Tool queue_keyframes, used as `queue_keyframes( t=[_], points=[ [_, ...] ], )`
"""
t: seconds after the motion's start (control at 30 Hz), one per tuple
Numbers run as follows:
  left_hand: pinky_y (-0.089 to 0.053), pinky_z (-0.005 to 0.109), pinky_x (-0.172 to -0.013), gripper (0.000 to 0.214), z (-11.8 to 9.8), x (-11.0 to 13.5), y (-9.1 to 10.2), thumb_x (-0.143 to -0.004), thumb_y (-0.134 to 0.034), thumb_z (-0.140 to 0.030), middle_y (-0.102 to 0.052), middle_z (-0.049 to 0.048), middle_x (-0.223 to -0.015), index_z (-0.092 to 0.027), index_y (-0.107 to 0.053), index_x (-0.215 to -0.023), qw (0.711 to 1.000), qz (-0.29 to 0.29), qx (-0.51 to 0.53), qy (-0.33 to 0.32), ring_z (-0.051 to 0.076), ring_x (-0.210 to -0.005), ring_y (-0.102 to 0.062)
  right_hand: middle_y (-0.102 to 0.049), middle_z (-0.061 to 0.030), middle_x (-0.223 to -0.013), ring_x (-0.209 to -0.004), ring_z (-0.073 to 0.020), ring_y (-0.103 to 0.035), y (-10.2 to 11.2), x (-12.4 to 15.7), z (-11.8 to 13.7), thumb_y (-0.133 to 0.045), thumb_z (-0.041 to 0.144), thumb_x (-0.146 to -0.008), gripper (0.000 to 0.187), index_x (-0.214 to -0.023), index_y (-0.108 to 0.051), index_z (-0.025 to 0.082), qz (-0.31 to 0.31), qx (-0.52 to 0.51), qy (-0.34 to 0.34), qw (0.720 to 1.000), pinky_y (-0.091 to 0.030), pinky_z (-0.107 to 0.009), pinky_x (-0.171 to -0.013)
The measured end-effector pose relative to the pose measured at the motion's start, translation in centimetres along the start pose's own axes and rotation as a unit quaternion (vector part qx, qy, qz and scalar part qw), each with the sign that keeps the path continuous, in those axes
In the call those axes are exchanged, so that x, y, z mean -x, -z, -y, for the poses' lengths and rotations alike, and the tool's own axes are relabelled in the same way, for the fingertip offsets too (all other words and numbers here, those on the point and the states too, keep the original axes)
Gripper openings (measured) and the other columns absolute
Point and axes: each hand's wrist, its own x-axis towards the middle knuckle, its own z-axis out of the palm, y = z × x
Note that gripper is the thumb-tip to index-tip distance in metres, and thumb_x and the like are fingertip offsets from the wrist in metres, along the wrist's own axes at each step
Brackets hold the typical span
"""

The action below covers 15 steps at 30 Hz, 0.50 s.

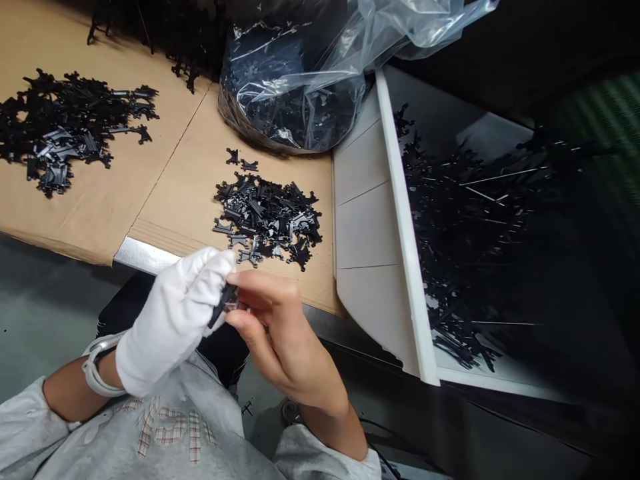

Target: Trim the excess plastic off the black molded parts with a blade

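Note:
My left hand [177, 313], in a white glove, is closed around a small black plastic part [221, 305], just off the table's front edge. My bare right hand [277, 327] pinches the same part from the other side, thumb below and index finger above. The fingers hide much of the part, so its full shape does not show. Just beyond the hands lies a heap of small black plastic pieces [270, 213] with notched ends, a few of them loose at its rim.
A larger pile of black pieces [75, 127] lies on the cardboard-covered table [165, 173] at left. Behind the near heap stands a clear plastic bag [295, 100] of black parts. A white-walled bin [410, 267] with thin black parts rises at right.

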Motion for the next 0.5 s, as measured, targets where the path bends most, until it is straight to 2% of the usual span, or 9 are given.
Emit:
queue_keyframes(
  t=[0.1, 0.17, 0.23, 0.3, 0.37, 0.43, 0.5],
  points=[
    [-0.054, 0.022, -0.053, 0.025, 0.1, -0.2, 0.2, -0.094, -0.044, -0.014, -0.06, -0.0026, -0.06, -0.025, -0.049, -0.072, 0.999, 0.021, -0.022, -0.028, 0.013, -0.053, -0.06, -0.055, 0.0041, -0.082, -0.064, -0.012, -0.057, -0.1, -0.4, 0.1, -0.063, 0.048, -0.104, 0.04, -0.137, -0.048, 0.03, -0.059, -0.086, -0.034, 0.994, -0.052, -0.024, -0.058],
    [-0.06, 0.023, -0.059, 0.024, 0.4, -0.3, 0.3, -0.096, -0.042, -0.014, -0.067, -0.0002, -0.067, -0.025, -0.052, -0.077, 0.998, 0.029, -0.033, -0.051, 0.015, -0.06, -0.068, -0.05, 0.007, -0.076, -0.061, -0.011, -0.053, -0.5, -0.8, 0.5, -0.077, 0.043, -0.096, 0.038, -0.125, -0.057, 0.029, -0.116, -0.102, -0.06, 0.986, -0.05, -0.023, -0.056],
    [-0.064, 0.024, -0.069, 0.023, 0.7, -0.3, 0.4, -0.097, -0.042, -0.014, -0.075, 0.0028, -0.078, -0.024, -0.058, -0.083, 0.995, 0.038, -0.043, -0.081, 0.017, -0.072, -0.076, -0.051, 0.0069, -0.073, -0.06, -0.0106, -0.052, -0.7, -1.2, 0.9, -0.083, 0.033, -0.091, 0.028, -0.11, -0.064, 0.027, -0.148, -0.082, -0.08, 0.982, -0.049, -0.023, -0.055],
    [-0.065, 0.023, -0.072, 0.023, 1.1, -0.3, 0.6, -0.097, -0.042, -0.012, -0.078, 0.003, -0.082, -0.023, -0.061, -0.089, 0.989, 0.053, -0.067, -0.119, 0.017, -0.077, -0.078, -0.057, 0.0047, -0.074, -0.061, -0.0112, -0.054, -0.7, -1.4, 1.2, -0.082, 0.03, -0.092, 0.016, -0.101, -0.069, 0.025, -0.161, -0.063, -0.09, 0.981, -0.05, -0.025, -0.056],
    [-0.065, 0.023, -0.074, 0.019, 1.6, -0.1, 0.8, -0.096, -0.047, -0.01, -0.078, 0.0028, -0.085, -0.022, -0.062, -0.095, 0.976, 0.057, -0.113, -0.178, 0.017, -0.078, -0.078, -0.064, 0.0018, -0.077, -0.064, -0.0122, -0.058, -0.4, -1.4, 1.2, -0.072, 0.031, -0.1, 0.006, -0.098, -0.072, 0.025, -0.163, -0.071, -0.092, 0.98, -0.051, -0.026, -0.059],
    [-0.066, 0.025, -0.078, 0.018, 2.0, 0.2, 1.1, -0.095, -0.052, -0.008, -0.08, 0.0049, -0.091, -0.02, -0.063, -0.104, 0.957, 0.046, -0.165, -0.234, 0.018, -0.082, -0.078, -0.067, 0.0002, -0.08, -0.066, -0.0122, -0.06, -0.1, -1.2, 1.1, -0.06, 0.031, -0.107, 0.017, -0.099, -0.073, 0.025, -0.173, -0.091, -0.099, 0.976, -0.051, -0.026, -0.06],
    [-0.066, 0.029, -0.084, 0.021, 2.3, 0.5, 1.3, -0.095, -0.052, -0.007, -0.08, 0.0097, -0.099, -0.016, -0.063, -0.111, 0.949, 0.059, -0.185, -0.248, 0.02, -0.088, -0.079, -0.064, 0.0004, -0.081, -0.066, -0.0116, -0.057, 0.0, -1.1, 0.9, -0.06, 0.031, -0.107, 0.016, -0.103, -0.074, 0.026, -0.179, -0.097, -0.101, 0.974, -0.048, -0.025, -0.057]
  ],
)
